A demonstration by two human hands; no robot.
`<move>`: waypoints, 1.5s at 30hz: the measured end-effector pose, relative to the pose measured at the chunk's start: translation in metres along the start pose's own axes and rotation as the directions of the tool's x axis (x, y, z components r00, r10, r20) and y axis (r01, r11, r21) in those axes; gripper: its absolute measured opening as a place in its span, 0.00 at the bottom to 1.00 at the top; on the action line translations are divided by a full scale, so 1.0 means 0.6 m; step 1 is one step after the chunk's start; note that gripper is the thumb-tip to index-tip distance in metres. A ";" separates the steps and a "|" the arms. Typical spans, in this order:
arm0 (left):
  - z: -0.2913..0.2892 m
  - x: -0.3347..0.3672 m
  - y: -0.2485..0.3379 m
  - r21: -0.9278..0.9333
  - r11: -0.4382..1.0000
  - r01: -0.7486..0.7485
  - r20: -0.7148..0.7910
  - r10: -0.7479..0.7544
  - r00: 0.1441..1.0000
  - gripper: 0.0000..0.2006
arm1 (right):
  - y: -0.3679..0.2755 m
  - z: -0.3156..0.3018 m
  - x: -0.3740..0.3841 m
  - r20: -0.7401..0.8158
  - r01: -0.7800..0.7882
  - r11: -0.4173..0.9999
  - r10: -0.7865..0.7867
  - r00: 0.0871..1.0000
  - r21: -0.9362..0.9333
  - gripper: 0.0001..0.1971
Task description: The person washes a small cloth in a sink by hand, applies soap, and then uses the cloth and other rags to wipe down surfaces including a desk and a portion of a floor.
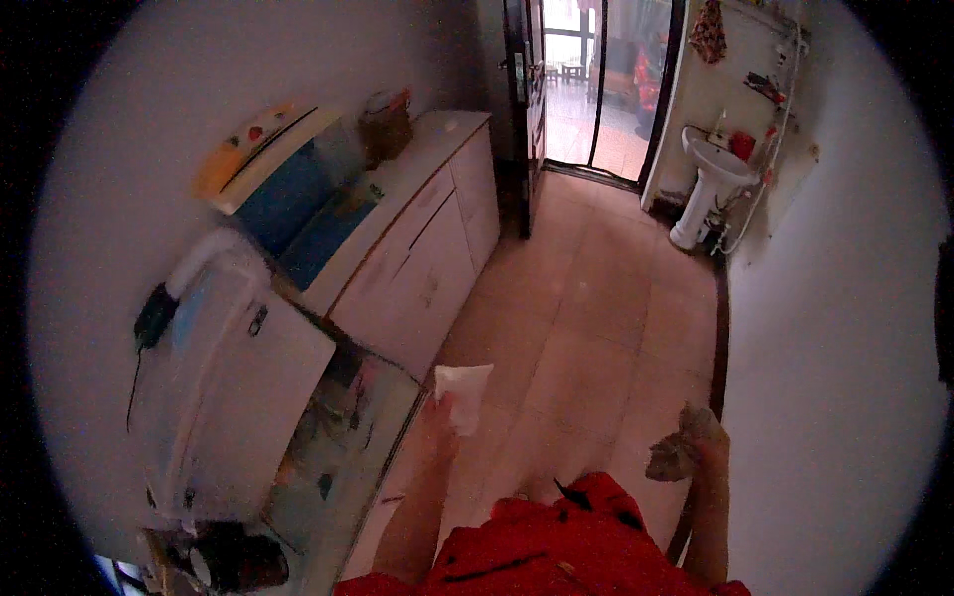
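Observation:
My left hand [437, 432] is closed on a flat white piece [467, 392], paper or a packet; its exact kind I cannot tell. It hangs over the tiled floor, beside the front of the low white cabinet [422, 263]. On the other side, my right hand [708, 437] grips a crumpled greyish-brown cloth [672, 460] near the white wall. The fingers of both hands are blurred in the dim light. Red clothing [547, 541] covers the lower middle of the view, between my forearms.
At left stand a white boxy thing [263, 377] with a thick pale tube and a glass-topped surface [348, 467]. A blue tank-like box [298, 214] rests on the cabinet. Ahead are an open door [532, 119], a doorway and a white pedestal sink [711, 184]; pink tiles [586, 308] lead there.

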State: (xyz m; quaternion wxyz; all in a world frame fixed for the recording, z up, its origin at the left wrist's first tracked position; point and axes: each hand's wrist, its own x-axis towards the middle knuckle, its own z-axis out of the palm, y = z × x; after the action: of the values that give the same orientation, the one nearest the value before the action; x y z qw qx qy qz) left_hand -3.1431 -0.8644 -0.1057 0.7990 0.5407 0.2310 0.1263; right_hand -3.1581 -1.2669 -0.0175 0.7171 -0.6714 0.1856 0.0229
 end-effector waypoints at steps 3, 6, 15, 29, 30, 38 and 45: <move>0.086 0.100 -0.007 0.158 0.980 0.118 -0.039 -0.114 0.993 0.24 | 0.053 -0.060 0.089 -0.013 0.191 0.974 -0.191 0.982 0.123 0.21; 0.146 0.197 -0.038 0.681 0.696 -0.229 0.220 0.104 0.970 0.21 | 0.062 -0.083 0.191 -0.190 -0.005 0.999 -0.004 0.982 -0.049 0.22; 0.334 0.340 -0.032 0.226 0.971 0.085 -0.097 -0.064 0.993 0.20 | -0.025 -0.113 0.558 -0.027 0.026 0.999 -0.027 0.999 -0.044 0.26; 0.390 0.799 0.037 0.579 0.797 -0.170 -0.104 0.278 0.955 0.20 | -0.147 0.089 0.925 0.134 0.174 0.982 -0.183 0.974 0.079 0.27; 0.391 0.860 0.041 0.576 0.799 -0.173 -0.102 0.280 0.954 0.20 | -0.136 0.080 0.952 0.105 0.164 0.986 -0.166 0.981 0.024 0.28; 0.409 1.337 0.158 0.856 0.406 -0.320 0.068 0.526 0.848 0.25 | -0.214 0.179 1.036 0.002 0.100 0.992 -0.101 0.995 -0.080 0.35; 0.462 1.567 0.142 0.975 -0.192 -0.113 0.194 0.482 0.855 0.25 | -0.203 0.183 1.110 -0.101 -0.112 0.984 0.127 0.987 0.140 0.29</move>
State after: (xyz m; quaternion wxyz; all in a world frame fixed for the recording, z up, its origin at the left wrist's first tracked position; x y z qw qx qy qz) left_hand -2.1889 -0.6305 -0.1603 0.0417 0.9628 0.2079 0.1677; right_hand -2.4788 -1.3159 -0.0959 0.7466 -0.6097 0.2657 0.0166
